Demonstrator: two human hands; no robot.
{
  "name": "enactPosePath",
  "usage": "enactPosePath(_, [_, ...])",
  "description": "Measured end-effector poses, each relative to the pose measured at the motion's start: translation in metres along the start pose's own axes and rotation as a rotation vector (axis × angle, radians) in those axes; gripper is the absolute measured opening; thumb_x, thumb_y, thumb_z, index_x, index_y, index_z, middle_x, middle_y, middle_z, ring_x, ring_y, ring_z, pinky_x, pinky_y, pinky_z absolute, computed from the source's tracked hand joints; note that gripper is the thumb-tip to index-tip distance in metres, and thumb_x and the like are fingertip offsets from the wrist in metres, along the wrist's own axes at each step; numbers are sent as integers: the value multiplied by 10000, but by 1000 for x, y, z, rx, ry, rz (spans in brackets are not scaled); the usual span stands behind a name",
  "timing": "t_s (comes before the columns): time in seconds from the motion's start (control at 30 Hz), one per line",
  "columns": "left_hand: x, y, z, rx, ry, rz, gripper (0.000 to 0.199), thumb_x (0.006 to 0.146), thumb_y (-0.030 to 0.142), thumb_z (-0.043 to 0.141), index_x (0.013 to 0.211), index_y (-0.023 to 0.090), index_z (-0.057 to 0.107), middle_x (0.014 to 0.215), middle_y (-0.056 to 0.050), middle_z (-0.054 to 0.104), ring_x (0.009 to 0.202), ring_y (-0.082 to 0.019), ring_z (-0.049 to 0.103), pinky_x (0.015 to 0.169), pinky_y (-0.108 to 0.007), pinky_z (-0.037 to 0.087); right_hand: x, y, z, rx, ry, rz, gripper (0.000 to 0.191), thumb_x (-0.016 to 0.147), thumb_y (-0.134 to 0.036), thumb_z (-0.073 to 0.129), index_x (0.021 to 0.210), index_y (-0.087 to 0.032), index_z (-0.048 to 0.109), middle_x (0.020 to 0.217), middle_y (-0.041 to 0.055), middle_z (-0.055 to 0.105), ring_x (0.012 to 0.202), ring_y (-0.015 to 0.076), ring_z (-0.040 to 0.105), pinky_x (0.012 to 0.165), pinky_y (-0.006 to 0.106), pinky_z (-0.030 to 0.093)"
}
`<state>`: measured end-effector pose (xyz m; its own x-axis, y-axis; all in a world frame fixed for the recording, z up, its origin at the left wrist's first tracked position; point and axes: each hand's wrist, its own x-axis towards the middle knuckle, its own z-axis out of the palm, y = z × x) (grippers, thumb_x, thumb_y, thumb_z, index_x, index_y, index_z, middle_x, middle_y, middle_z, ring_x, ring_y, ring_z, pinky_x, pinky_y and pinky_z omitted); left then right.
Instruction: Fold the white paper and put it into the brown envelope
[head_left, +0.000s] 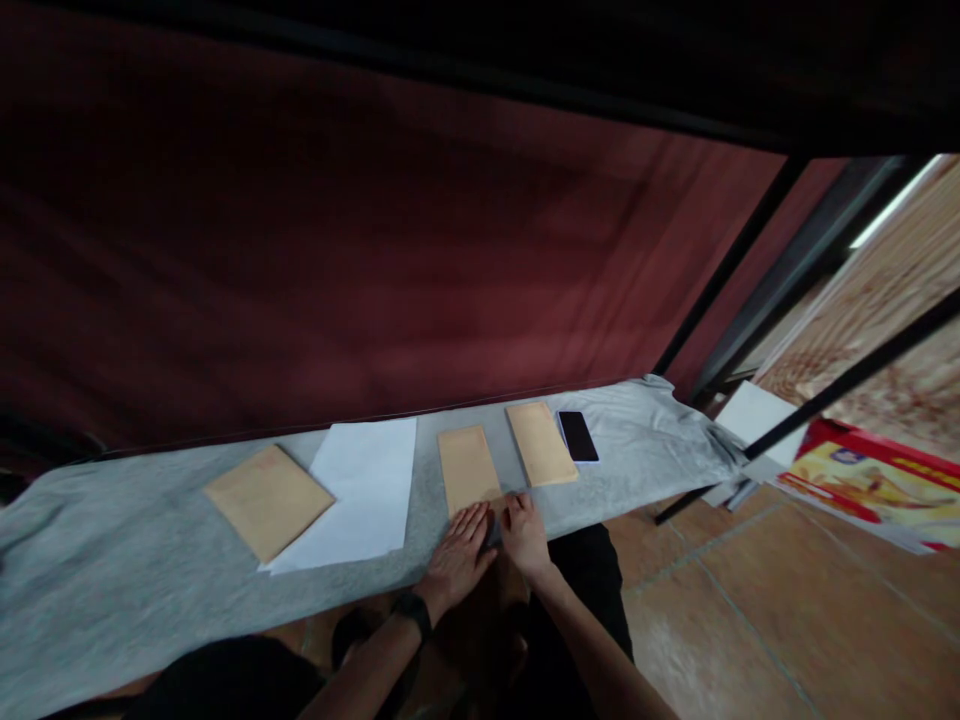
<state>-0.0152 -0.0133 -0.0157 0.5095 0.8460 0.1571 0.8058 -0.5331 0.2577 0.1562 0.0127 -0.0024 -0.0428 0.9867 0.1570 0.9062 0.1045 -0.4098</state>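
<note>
A brown paper envelope (469, 462) lies lengthwise on the grey cloth in front of me. My left hand (457, 562) rests flat across its near end, fingers stretched out and pressing down on the paper. At the near right corner, my right hand (523, 535) is closed, its curled fingers gripping the envelope's edge; the fingertips are partly hidden. To the right lies a stack of brown envelopes (541, 443), with a dark-screened phone (579, 437) beside it. On the left, another brown envelope pile (268, 500) overlaps white paper sheets (367, 490).
Grey cloth (150, 570) covers the narrow table, and a dark red curtain (375, 250) hangs behind it. Black frame bars (731, 265) rise at the right. A red and yellow box (877, 485) stands on the tiled floor (727, 610) there.
</note>
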Motion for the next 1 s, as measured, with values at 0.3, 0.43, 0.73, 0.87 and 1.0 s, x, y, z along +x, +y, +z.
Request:
enactPosePath(0.3, [17, 19, 2, 64, 80, -188, 487, 946, 198, 402, 1422, 140, 489, 1457, -137, 547, 1365, -259, 493, 1133, -454, 416, 23, 1, 0, 340, -25, 211, 212, 865, -107, 513, 912, -179, 706, 922, 106, 737, 917, 236, 702, 860, 306, 506])
enactPosePath(0.43, [29, 22, -11, 210, 19, -175, 460, 896, 79, 422, 1327, 130, 574, 1362, -166, 612, 1260, -291, 579, 1023, -457, 504, 26, 7, 0, 477, -22, 228, 207, 823, -103, 516, 845, -196, 699, 896, 82, 743, 911, 222, 705, 839, 304, 524])
enactPosePath(0.73, [59, 36, -31, 227, -32, -293, 350, 885, 17, 395, 1118, 100, 643, 1006, -202, 684, 929, -298, 704, 771, -416, 577, 29, 4, 1, 858, -102, 254, 225, 848, -372, 523, 892, -201, 661, 706, 14, 695, 628, 191, 665, 533, 277, 535])
enactPosePath(0.87, [67, 28, -67, 149, 56, -393, 343, 933, 69, 377, 1205, 135, 575, 996, -153, 690, 838, -240, 722, 732, -344, 562, 35, -9, -11, 1021, -104, 231, 317, 905, -449, 460, 1021, -219, 644, 891, 57, 741, 740, 188, 695, 605, 284, 565])
enactPosePath(1.0, [71, 20, -99, -623, 478, -714, 158, 947, 249, 488, 1022, 161, 596, 869, -95, 706, 732, -204, 717, 718, -325, 567, 36, -18, -25, 1207, -93, 309, 372, 884, -527, 536, 1077, -228, 642, 1004, 89, 741, 813, 205, 700, 653, 315, 585])
